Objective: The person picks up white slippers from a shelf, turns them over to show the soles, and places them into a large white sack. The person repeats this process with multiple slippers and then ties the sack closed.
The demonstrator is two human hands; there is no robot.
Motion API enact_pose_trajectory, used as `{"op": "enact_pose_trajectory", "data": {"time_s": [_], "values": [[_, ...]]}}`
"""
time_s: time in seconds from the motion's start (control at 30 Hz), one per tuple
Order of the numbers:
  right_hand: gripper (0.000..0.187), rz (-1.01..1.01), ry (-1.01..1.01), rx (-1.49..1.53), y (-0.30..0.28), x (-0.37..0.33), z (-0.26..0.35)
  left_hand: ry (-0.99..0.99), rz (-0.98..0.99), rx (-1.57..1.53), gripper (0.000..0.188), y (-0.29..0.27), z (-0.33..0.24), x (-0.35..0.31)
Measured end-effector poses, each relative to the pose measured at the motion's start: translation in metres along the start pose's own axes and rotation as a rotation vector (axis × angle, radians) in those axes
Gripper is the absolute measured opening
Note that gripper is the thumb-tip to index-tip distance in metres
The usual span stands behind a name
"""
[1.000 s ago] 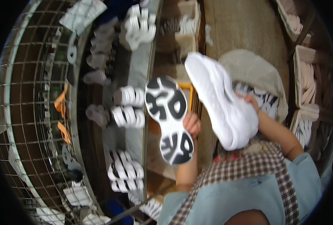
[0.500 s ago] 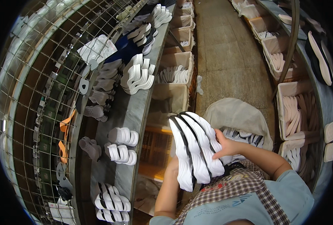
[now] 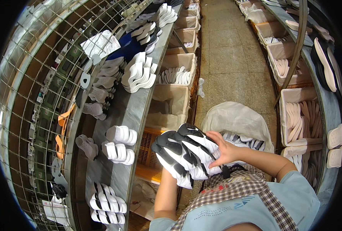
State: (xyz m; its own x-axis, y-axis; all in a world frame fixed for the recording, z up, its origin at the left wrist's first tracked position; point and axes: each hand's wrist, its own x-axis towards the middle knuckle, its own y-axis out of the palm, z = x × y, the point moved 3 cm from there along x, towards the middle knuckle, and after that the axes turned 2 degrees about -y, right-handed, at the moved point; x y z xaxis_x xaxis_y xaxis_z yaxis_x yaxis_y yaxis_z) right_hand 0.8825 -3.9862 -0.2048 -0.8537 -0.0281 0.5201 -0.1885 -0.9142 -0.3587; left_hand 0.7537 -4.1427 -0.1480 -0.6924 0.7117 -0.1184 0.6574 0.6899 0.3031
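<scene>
Between my hands is a bundle of white and black shoe soles (image 3: 184, 154), pressed side by side and tilted so that their black and white patterned faces show. My right hand (image 3: 221, 148) grips the bundle from its right side, thumb on the near face and fingers over the far end. My left hand supports the left underside; its fingers are hidden behind the soles, and only the wrist and forearm (image 3: 166, 194) show. Just beyond them stands an open pale cloth bag (image 3: 236, 115) with more soles (image 3: 244, 140) inside.
A grey shelf (image 3: 121, 111) on the left carries stacked white soles (image 3: 139, 73) and black-and-white ones (image 3: 108, 204), beside a wire mesh (image 3: 36, 96). Lined baskets (image 3: 174, 90) run below it. Pink soles fill a basket (image 3: 282, 115) on the right. A tiled aisle (image 3: 226, 57) lies ahead.
The bundle has turned over in my hands: the white edges faced up before, and now the black patterned faces show. It has also shifted slightly left and nearer the shelf.
</scene>
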Motion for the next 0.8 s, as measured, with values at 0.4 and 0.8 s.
{"op": "enact_pose_trajectory", "data": {"time_s": [0.4, 0.8], "values": [[0.111, -0.143, -0.288, -0.065, 0.016, 0.005, 0.000, 0.137, -0.078, 0.325, 0.021, 0.031, -0.049, -0.036], [0.107, -0.188, -0.311, -0.055, 0.033, 0.002, 0.001, 0.191, -0.099, 0.345, 0.025, 0.035, -0.061, -0.057]]}}
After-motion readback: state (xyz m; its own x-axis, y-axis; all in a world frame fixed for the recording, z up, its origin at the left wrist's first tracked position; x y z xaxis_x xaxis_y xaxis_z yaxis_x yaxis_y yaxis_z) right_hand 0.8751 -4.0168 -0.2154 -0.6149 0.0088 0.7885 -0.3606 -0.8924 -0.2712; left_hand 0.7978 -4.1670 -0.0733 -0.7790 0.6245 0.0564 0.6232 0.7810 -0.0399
